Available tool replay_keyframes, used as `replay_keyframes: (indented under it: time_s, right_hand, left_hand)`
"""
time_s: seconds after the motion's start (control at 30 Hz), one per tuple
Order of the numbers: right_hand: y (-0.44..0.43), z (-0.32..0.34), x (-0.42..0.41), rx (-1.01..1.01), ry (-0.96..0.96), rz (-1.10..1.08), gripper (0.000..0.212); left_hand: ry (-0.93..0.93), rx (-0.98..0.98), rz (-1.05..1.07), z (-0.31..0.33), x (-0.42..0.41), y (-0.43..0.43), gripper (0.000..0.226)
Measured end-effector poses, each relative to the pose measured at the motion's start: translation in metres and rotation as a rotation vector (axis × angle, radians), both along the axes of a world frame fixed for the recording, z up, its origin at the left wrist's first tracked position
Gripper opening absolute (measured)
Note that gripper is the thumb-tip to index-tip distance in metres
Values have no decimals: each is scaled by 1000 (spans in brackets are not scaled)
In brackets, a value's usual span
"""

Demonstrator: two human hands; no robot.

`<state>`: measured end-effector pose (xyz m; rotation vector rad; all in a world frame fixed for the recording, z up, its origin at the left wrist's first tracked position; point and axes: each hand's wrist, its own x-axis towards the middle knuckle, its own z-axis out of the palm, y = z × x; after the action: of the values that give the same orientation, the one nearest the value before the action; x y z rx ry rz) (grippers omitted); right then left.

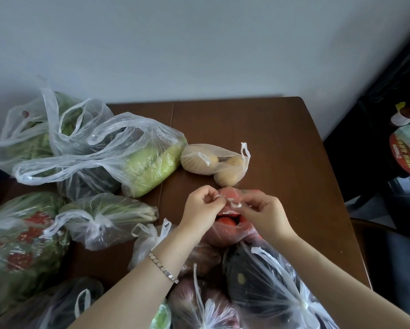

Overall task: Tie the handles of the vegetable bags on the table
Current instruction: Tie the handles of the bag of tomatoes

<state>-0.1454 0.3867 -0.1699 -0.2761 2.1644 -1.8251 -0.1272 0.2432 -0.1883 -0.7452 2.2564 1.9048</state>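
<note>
Knotted bags of dark vegetables lie nearest, just in front of the red vegetable bag on the brown table. Over that bag's open mouth the left hand pinches one thin white handle and the right hand pinches the other handle, not yet knotted. Just beyond the red vegetable bag lies a bag of potatoes.

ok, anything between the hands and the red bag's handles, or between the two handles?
Nothing visible. The left hand pinches the left handle and the right hand the right handle, above the open mouth of the red bag. The gap between the handles is free. The potato bag lies farther back, apart.
</note>
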Motion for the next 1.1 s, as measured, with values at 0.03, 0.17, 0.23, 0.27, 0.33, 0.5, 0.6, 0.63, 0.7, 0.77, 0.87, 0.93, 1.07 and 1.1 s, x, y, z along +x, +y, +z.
replay_keyframes:
  time_s: [0.03, 0.17, 0.23, 0.27, 0.33, 0.5, 0.6, 0.63, 0.7, 0.77, 0.87, 0.93, 1.07, 1.1]
  right_hand:
    - [0, 0, 1, 16, 14, -1, 33]
    - [5, -1, 1, 83, -57, 52, 18]
    - [8, -3, 0, -32, -168, 28, 22]
    - [9, -2, 0, -68, -205, -11, 21]
    - [16, -6, -1, 2, -205, -58, 30]
    - [64, -59, 5, 518, -212, -58, 34]
    - [66, -65, 9, 512, -361, -129, 27]
    - [63, -61, 8, 442, -406, -204, 28]
    - [56, -48, 3, 125, -543, -374, 31]
    - [46, -30, -5, -372, -664, -411, 28]
    - [23, -13, -14, -692, -684, -235, 23]
    - [6, -13, -18, -623, -622, -179, 25]
    - [-1, -31, -26, -65, -322, -197, 19]
    - [3, -38, -25, 64, -257, -159, 19]
  left_hand:
    - [-12, 3, 3, 2, 0, 0, 34]
    - [5, -55, 133, 5, 1, -9, 23]
    - [67, -214, 166, 0, 0, -16, 19]
    - [95, -317, 163, -3, -1, -20, 21]
    - [122, -463, 184, -10, -4, -30, 27]
    - [-151, -704, 115, -50, 3, -70, 35]
    - [-232, -696, 126, -60, 1, -63, 25]
    - [-240, -616, 184, -58, -4, -60, 24]
    - [-132, -247, 329, -47, -15, -54, 19]
    - [18, 244, 365, -26, -18, -40, 17]
    - [0, 563, 118, -5, -18, -21, 47]
    - [-52, 449, -30, -5, -17, -17, 63]
    - [-1, -159, -365, -13, -13, -29, 61]
    - [11, -240, -401, -15, -11, -31, 60]
